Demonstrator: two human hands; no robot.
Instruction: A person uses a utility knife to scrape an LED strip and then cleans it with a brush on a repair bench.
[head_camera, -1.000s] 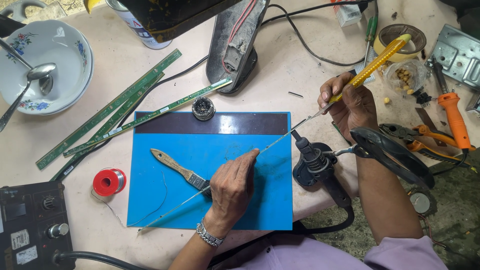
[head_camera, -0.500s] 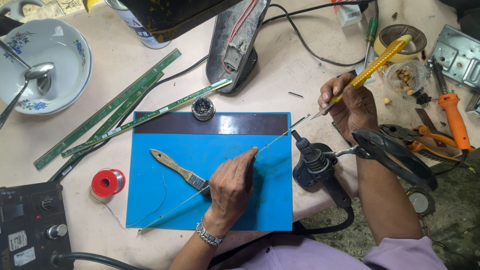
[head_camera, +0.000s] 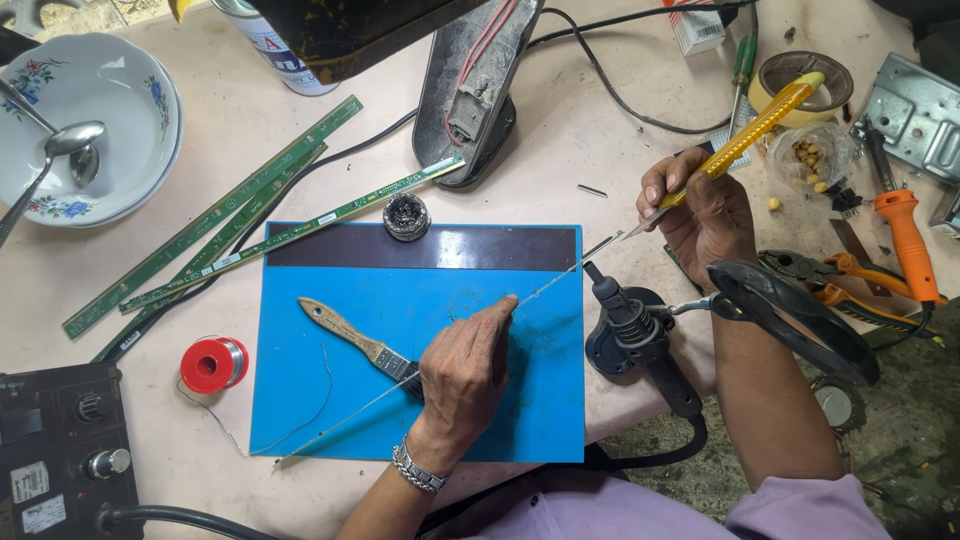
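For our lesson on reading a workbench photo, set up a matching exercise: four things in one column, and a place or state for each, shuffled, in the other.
1. utility knife
2. brush
3. solder spool
4. spoon

A. in the flowered bowl
B. held in the right hand
C. on the table left of the blue mat
D. lying on the blue mat

Pairs: 1-B, 2-D, 3-C, 4-A

Bare blue mat (head_camera: 330, 440) beyond brush (head_camera: 355, 335), solder spool (head_camera: 212, 363).
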